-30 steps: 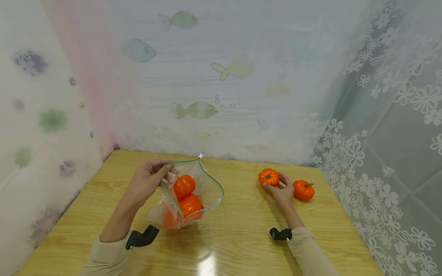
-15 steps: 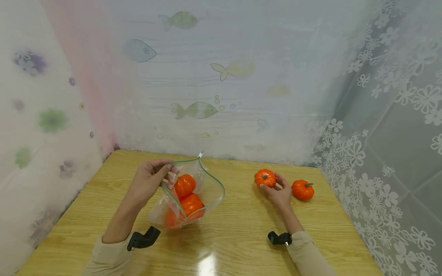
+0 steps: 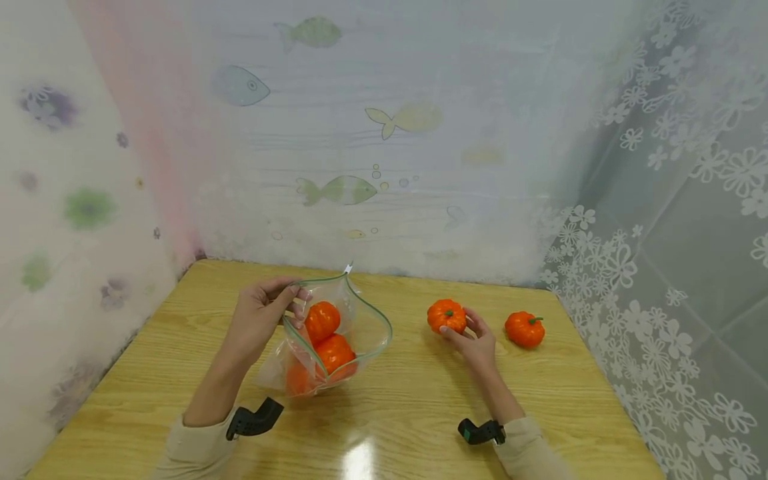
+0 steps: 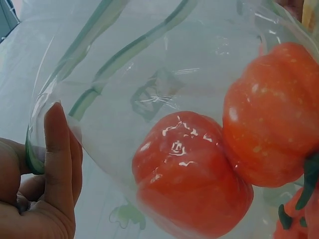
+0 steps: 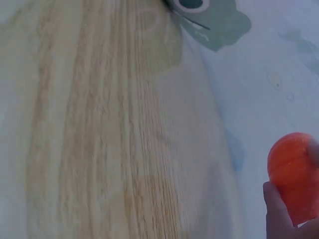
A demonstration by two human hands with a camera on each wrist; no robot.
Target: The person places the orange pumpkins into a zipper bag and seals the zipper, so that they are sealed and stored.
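Observation:
My left hand (image 3: 261,313) pinches the rim of a clear zip bag (image 3: 369,327) with a green seal and white slider, keeping its mouth spread. Inside the bag are several small orange pumpkins (image 3: 335,353); the left wrist view shows two glossy pumpkins (image 4: 194,174) through the film, with a third partly cut off at the corner. To the right of the bag, my right hand (image 3: 479,343) grips another orange pumpkin (image 3: 447,316) with a green stem, thumb in front and fingers behind. That pumpkin (image 5: 294,174) appears at the edge of the right wrist view.
One more orange pumpkin (image 3: 525,330) lies on the wooden table (image 3: 408,427), right of my right hand. A wall cover with printed fish (image 3: 351,191) stands behind the table. Flower-patterned sheets (image 3: 618,267) hang at the sides.
My right hand has moved left with its pumpkin, towards the bag and away from the pumpkin lying at the right. My left hand and the bag have stayed nearly in place.

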